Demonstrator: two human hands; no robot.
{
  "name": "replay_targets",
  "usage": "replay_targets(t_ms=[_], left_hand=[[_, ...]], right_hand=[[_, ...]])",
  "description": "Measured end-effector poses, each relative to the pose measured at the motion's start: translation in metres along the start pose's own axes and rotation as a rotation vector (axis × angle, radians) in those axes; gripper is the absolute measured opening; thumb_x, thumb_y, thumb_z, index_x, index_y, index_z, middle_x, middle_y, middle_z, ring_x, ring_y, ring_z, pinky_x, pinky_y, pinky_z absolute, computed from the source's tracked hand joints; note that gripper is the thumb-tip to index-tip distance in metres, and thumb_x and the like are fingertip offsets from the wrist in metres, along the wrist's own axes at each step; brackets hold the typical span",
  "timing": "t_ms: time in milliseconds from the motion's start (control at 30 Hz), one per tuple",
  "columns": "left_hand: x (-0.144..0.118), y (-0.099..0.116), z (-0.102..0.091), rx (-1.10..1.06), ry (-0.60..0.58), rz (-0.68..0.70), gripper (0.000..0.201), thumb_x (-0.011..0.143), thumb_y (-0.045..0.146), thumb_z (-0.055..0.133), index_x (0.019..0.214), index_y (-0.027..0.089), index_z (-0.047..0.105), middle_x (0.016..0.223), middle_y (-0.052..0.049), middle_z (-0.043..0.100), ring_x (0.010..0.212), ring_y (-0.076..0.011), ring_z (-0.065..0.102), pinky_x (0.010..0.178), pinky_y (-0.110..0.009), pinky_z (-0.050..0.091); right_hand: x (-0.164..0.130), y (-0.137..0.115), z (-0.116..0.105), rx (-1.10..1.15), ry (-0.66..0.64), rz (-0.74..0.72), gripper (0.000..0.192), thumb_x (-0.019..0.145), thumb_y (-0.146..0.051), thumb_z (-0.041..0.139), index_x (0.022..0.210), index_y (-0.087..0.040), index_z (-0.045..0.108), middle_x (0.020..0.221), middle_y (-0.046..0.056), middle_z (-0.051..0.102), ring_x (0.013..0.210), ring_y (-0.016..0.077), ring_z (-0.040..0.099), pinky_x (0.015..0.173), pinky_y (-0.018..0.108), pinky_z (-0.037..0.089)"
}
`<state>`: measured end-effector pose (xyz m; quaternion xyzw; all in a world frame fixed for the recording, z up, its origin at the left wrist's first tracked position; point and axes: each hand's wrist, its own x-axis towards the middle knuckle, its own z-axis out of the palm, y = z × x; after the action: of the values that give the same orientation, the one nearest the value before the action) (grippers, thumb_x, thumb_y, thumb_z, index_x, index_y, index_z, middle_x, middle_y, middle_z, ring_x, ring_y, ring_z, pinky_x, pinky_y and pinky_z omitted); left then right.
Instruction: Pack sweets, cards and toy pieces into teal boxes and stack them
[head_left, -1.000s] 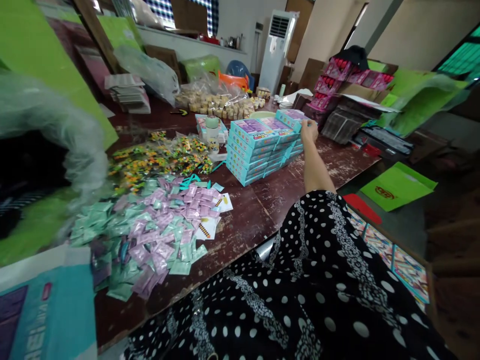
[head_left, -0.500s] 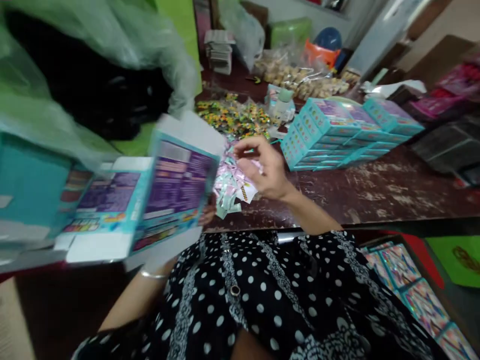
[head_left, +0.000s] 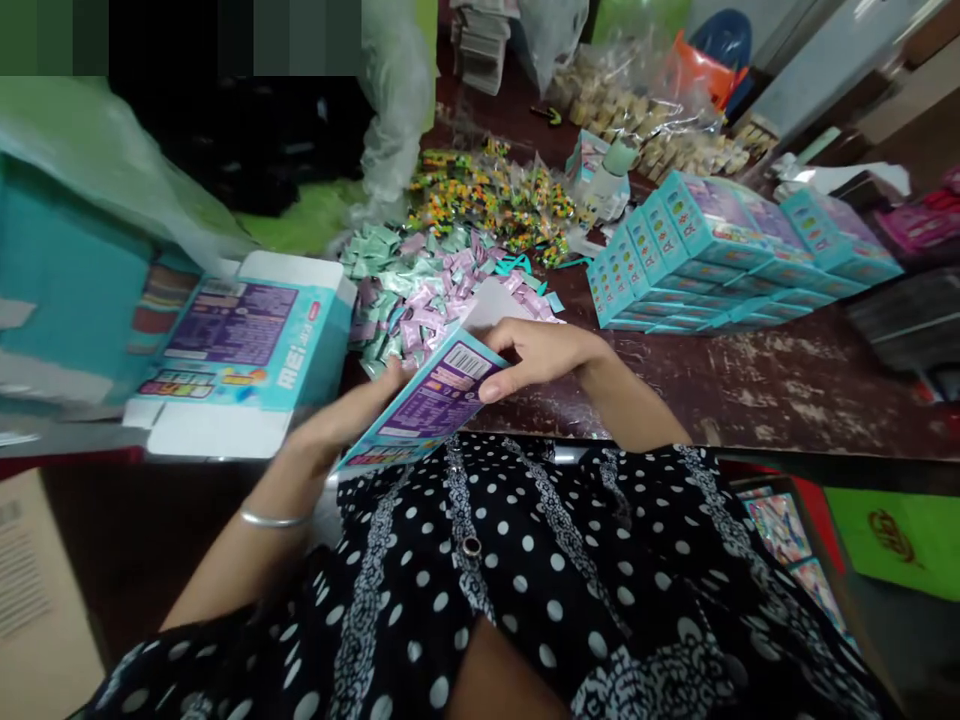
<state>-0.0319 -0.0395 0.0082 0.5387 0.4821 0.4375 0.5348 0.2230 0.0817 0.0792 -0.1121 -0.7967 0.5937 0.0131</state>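
Evidently I had both hands, left (head_left: 337, 425) and right (head_left: 536, 355), pinching a flat carton (head_left: 427, 400) (unfolded); opening it called for squeezing its edges.

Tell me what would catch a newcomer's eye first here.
Front and centre, the left hand and right hand hold a flat teal carton over the table edge. Behind it spreads a heap of pink and green sachets, and to the right stands a stack of teal boxes.
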Motion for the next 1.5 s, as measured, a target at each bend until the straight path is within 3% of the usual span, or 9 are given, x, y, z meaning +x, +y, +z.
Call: replay_targets(t_ms=[167,267,467,633,767,867,967,1167,1500], left_hand=[[0.004,0.005,-0.014,0.024,-0.276,0.053,0.07,0.091,0.085,0.08,0.118,0.02,0.088,0.117,-0.015,0.086,0.117,-0.0413,0.081,0.105,-0.054,0.07],[0.01,-0.007,-0.012,-0.076,-0.073,-0.005,0.059,0.082,0.074,0.093,0.11,0.021,0.087,0.105,-0.013,0.086,0.102,-0.0383,0.083,0.085,-0.049,0.074],[0.024,-0.043,0.001,-0.224,0.574,0.18,0.043,0.083,0.053,0.1,0.106,0.024,0.079,0.112,-0.006,0.085,0.105,-0.0283,0.081,0.094,-0.045,0.072],[0.033,-0.054,0.024,-0.214,0.579,0.264,0.072,0.09,0.058,0.093,0.149,0.028,0.066,0.148,-0.012,0.076,0.136,-0.0336,0.074,0.119,-0.051,0.062],[0.046,-0.066,0.023,-0.049,0.488,0.337,0.077,0.097,0.074,0.078,0.159,0.032,0.062,0.174,-0.011,0.057,0.163,-0.036,0.052,0.132,-0.047,0.049],[0.06,-0.082,0.013,0.082,0.511,0.239,0.06,0.104,0.08,0.061,0.122,0.025,0.076,0.126,-0.012,0.077,0.129,-0.0337,0.071,0.113,-0.046,0.059],[0.071,-0.098,0.009,0.183,0.528,0.152,0.063,0.104,0.083,0.057,0.081,0.024,0.063,0.079,-0.004,0.061,0.082,-0.0258,0.061,0.083,-0.043,0.057],[0.069,-0.102,0.019,0.1,0.671,0.224,0.059,0.087,0.079,0.078,0.093,0.025,0.054,0.085,0.001,0.058,0.078,-0.0183,0.057,0.074,-0.032,0.05],[0.043,-0.039,-0.012,0.016,0.217,0.061,0.035,0.068,0.042,0.1,0.087,0.022,0.078,0.092,-0.006,0.079,0.084,-0.0209,0.072,0.079,-0.033,0.059]], right_hand=[[0.003,0.009,0.006,-0.066,-0.025,0.058,0.054,0.093,-0.069,0.087,0.1,-0.015,0.087,0.09,0.003,0.081,0.083,0.0163,0.069,0.079,0.029,0.059],[0.0,0.005,0.01,-0.089,0.05,0.047,0.058,0.093,-0.071,0.086,0.115,-0.017,0.086,0.108,0.007,0.083,0.1,0.0219,0.075,0.091,0.035,0.064],[-0.007,0.007,0.017,-0.254,0.921,-0.012,0.076,0.108,-0.08,0.057,0.166,-0.031,0.061,0.152,0.013,0.068,0.153,0.0343,0.06,0.124,0.058,0.057],[0.007,0.054,0.036,-0.301,0.928,0.002,0.091,0.11,-0.082,0.045,0.182,-0.027,0.036,0.177,0.014,0.051,0.172,0.0334,0.037,0.142,0.056,0.038],[0.02,0.102,0.046,-0.224,0.928,0.06,0.075,0.115,-0.071,0.033,0.173,-0.024,0.044,0.167,0.015,0.061,0.16,0.0276,0.05,0.134,0.047,0.045],[0.028,0.131,0.045,-0.102,0.98,0.156,0.06,0.111,-0.071,0.038,0.137,-0.022,0.062,0.127,0.011,0.074,0.12,0.0243,0.067,0.108,0.039,0.059],[0.035,0.147,0.045,-0.031,1.033,0.21,0.056,0.101,-0.08,0.047,0.095,-0.026,0.057,0.088,0.001,0.059,0.088,0.0197,0.055,0.087,0.033,0.054],[0.04,0.141,0.062,0.175,1.283,0.02,0.058,0.081,-0.078,0.077,0.096,-0.027,0.053,0.09,-0.001,0.057,0.085,0.0173,0.053,0.083,0.032,0.048],[0.012,0.093,0.031,0.171,0.652,-0.001,0.043,0.082,-0.06,0.093,0.106,-0.025,0.084,0.114,0.003,0.082,0.11,0.0209,0.072,0.106,0.037,0.055]])
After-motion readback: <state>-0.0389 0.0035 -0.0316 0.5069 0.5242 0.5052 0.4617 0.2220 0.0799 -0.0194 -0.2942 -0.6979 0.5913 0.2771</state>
